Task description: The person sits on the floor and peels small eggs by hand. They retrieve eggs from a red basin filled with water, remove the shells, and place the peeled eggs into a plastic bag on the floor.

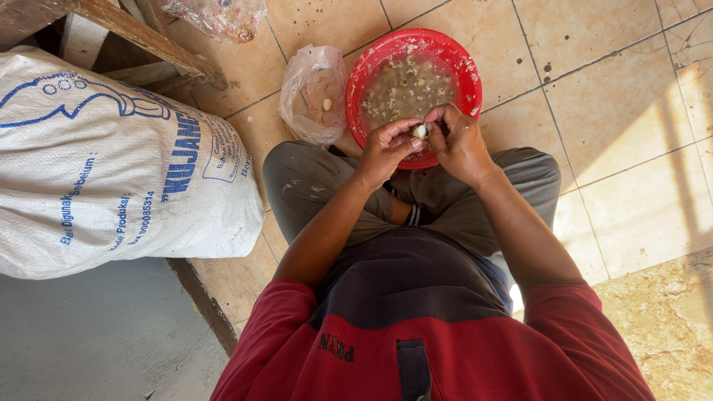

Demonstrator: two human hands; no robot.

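Both hands meet over the near rim of the red bowl [371, 67]: the left hand [386, 148] and right hand [458, 141] pinch a small pale clove [420, 131] between their fingertips. A plastic bag [312, 93] lies beside the bowl.

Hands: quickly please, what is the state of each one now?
Left hand: closed around a small pale egg, over the red bowl.
Right hand: fingers pinched on the same small pale egg.
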